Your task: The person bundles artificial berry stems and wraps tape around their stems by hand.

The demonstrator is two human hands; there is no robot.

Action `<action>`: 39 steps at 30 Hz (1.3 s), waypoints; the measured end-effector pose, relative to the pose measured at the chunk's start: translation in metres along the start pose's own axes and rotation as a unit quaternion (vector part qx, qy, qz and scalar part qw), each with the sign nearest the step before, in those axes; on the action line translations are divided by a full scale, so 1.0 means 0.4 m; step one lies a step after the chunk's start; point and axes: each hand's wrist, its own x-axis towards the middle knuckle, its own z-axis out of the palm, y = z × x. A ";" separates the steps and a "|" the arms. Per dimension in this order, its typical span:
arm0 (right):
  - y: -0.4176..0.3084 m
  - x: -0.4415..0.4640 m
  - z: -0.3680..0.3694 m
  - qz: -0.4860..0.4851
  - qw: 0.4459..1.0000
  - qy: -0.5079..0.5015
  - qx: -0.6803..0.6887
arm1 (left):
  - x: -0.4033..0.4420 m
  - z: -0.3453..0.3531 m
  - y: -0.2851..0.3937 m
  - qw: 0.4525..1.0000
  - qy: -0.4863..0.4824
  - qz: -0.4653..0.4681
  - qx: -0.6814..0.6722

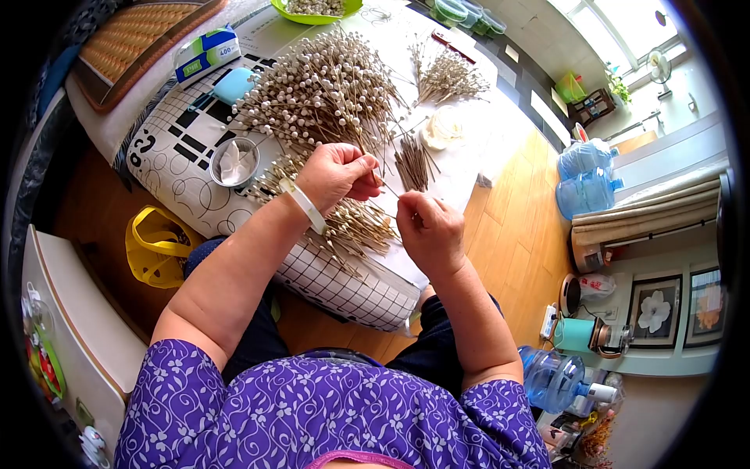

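Note:
My left hand (340, 173), with a pale bangle at the wrist, pinches a thin brown stem at the edge of a large heap of dried stems with white bead-like heads (320, 86). My right hand (428, 227) is closed just to the right and nearer me, its fingertips pinched on a thin strand that runs towards the left fingers. What the strand is made of is too fine to tell. Beyond the right hand lie a bundle of bare brown sticks (416, 164) and a white roll (442, 129). More dried stems (351, 227) lie beneath my left hand.
A metal bowl with white pieces (234, 162), a light blue object (234, 84) and a tissue pack (207, 55) are at the left. A smaller stem bunch (449, 76) and a green bowl (316, 17) lie farther back. A yellow bag (158, 246) stands below the table.

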 end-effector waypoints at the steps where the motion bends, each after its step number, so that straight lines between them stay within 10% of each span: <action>1: 0.002 -0.001 0.001 -0.007 1.000 -0.009 -0.001 | 0.002 -0.002 -0.003 1.000 0.000 0.000 0.000; 25: 0.019 -0.001 -0.007 -0.077 0.992 -0.038 -0.090 | 0.009 -0.004 -0.014 1.000 -0.010 -0.005 0.014; 39: 0.440 0.080 -0.079 0.273 0.946 0.023 -0.174 | -0.006 0.011 -0.001 0.999 -0.015 0.010 0.043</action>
